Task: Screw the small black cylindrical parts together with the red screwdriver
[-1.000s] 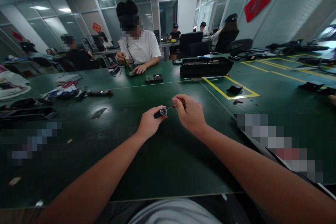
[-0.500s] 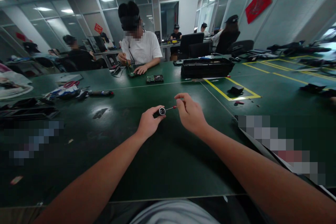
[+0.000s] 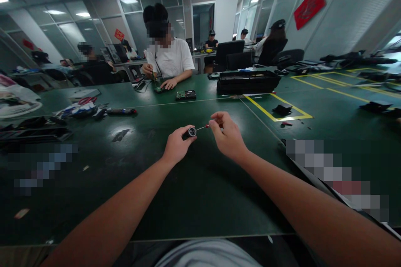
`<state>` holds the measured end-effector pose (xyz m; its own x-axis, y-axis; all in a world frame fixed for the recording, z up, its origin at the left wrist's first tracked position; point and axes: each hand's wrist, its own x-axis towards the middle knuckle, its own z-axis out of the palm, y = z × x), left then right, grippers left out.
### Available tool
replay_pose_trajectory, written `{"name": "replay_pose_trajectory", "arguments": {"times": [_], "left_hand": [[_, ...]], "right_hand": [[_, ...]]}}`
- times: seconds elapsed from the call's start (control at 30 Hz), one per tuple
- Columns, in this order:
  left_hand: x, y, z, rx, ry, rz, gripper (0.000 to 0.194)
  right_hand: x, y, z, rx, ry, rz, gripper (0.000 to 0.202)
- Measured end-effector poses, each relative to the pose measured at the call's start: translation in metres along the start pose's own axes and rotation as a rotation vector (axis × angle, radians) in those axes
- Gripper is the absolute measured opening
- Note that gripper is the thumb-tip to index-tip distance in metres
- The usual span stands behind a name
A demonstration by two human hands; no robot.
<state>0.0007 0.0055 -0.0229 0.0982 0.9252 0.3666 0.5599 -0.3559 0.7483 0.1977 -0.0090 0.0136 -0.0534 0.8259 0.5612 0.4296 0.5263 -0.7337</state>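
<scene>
Left hand (image 3: 177,146) pinches a round black tube (image 3: 191,132), right hand (image 3: 229,137) a thin screwdriver (image 3: 207,126), past the table's (image 3: 200,192) near edge.

Over the middle of the tabletop (image 3: 188,208), we have a cylinder (image 3: 188,133) in our left hand (image 3: 177,147) and, just to its right, a screwdriver (image 3: 207,126) in our right hand (image 3: 228,137), its shaft pointing left toward the cylinder. Beyond our hands lies a circuit-board unit (image 3: 186,94), with a co-worker (image 3: 175,56) behind it, slightly left. Right of that unit stands a trough (image 3: 249,83); nearer us, a taped outline (image 3: 261,110) surrounds a small part (image 3: 282,110). To our left, farther off, lies a pen-like tool (image 3: 122,112), and left of it a heap (image 3: 75,110).
</scene>
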Motion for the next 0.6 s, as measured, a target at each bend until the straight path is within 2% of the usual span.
{"name": "replay_pose_trajectory", "arguments": {"times": [0.1,0.23,0.27,0.37,0.6], "left_hand": [[0.0,0.004,-0.001,-0.004,-0.013,0.011,0.039],[0.002,0.009,-0.002,0.043,-0.018,0.084,0.038],[0.003,0.009,-0.002,0.059,-0.015,0.084,0.038],[0.004,0.005,-0.002,0.081,-0.017,0.06,0.038],[0.003,0.004,-0.003,0.104,0.001,0.049,0.036]], "right_hand": [[0.002,0.006,0.003,0.111,0.05,0.071,0.02],[0.008,0.018,0.006,0.373,0.21,0.344,0.03],[0.009,0.02,0.006,0.384,0.239,0.368,0.028],[0.009,0.02,0.005,0.306,0.285,0.316,0.022],[0.005,0.011,0.005,0.164,0.283,0.183,0.024]]}}
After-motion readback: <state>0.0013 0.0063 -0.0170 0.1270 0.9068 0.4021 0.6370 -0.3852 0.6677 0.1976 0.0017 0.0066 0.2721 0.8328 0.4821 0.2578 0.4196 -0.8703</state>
